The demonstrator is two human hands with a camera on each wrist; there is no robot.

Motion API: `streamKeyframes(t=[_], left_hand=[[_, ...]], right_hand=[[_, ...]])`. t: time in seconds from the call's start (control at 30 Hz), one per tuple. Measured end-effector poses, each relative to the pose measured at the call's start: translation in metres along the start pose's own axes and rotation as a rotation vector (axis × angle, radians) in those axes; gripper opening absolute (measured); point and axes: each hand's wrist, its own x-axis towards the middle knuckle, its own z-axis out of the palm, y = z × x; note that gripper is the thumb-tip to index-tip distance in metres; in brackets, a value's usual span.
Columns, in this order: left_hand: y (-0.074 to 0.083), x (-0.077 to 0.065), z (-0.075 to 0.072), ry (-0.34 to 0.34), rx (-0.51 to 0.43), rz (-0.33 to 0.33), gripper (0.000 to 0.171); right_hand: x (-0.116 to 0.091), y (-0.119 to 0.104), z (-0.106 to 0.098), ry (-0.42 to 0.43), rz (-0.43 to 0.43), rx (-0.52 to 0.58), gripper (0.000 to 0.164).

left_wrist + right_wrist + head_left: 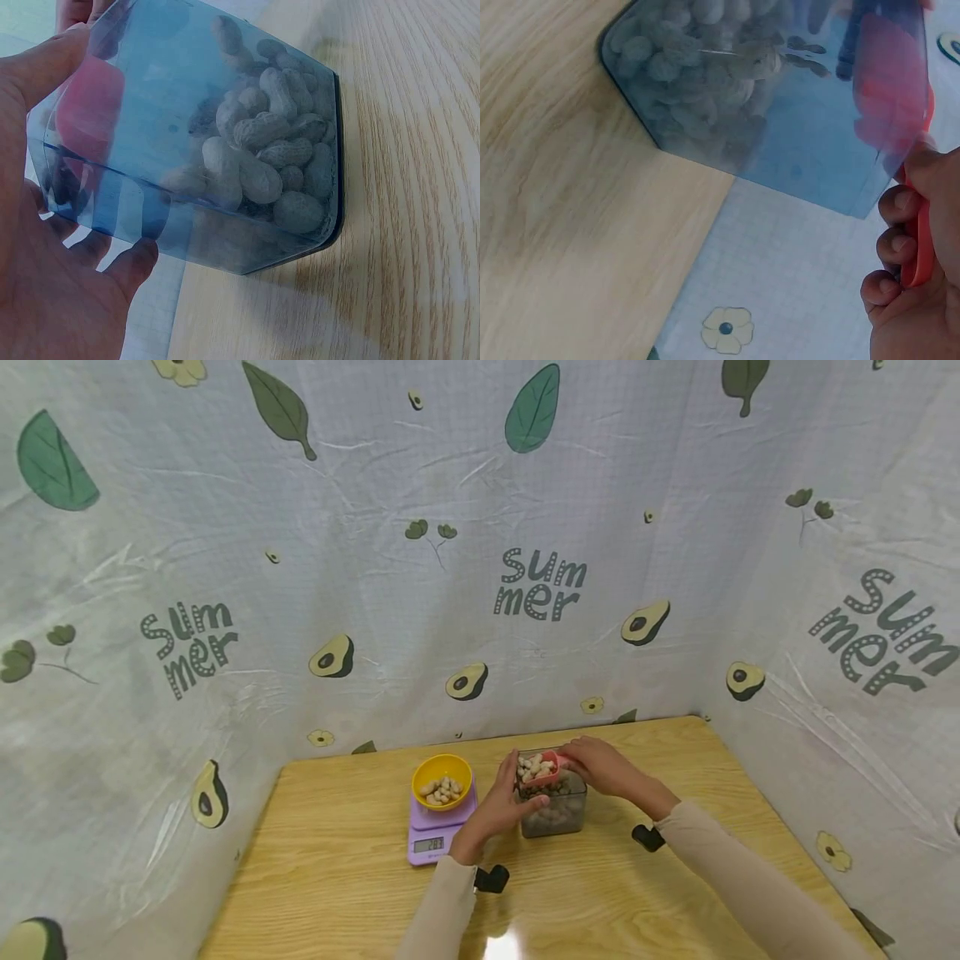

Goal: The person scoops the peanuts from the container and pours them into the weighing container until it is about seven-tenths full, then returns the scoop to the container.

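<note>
A clear, dark-tinted container (pixel 555 822) stands on the table, partly filled with peanuts (pixel 259 176) in their shells. My left hand (pixel 498 806) grips its upper left part, with the thumb across the near wall and the fingers along the side. In my right hand (pixel 603 768) is the handle of a red scoop (pixel 924 251). The scoop's bowl, heaped with peanuts (pixel 531 767), is in the container's mouth, above the peanuts at the bottom. Through the tinted wall, the left wrist view shows the scoop as a pink-red shape (pixel 90 105).
Left of the container, a yellow bowl (pixel 438 768) with some peanuts sits on a purple kitchen scale (pixel 417 831), its display lit with digits. The wooden table (pixel 330 860) meets a printed cloth (pixel 525 652) at the back and sides.
</note>
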Motion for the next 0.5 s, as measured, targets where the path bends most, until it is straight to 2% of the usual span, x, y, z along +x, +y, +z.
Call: streamKeyframes(t=[0.3,0.5], left_hand=[[0.002,-0.001,0.001,0.036,0.018,-0.001,0.109],[0.004,-0.002,0.000,0.052,0.010,-0.006,0.111]], right_hand=[[-0.015,0.006,0.002,0.074,0.059,0.077,0.025],[-0.021,0.007,-0.004,0.084,0.091,0.107,0.023]])
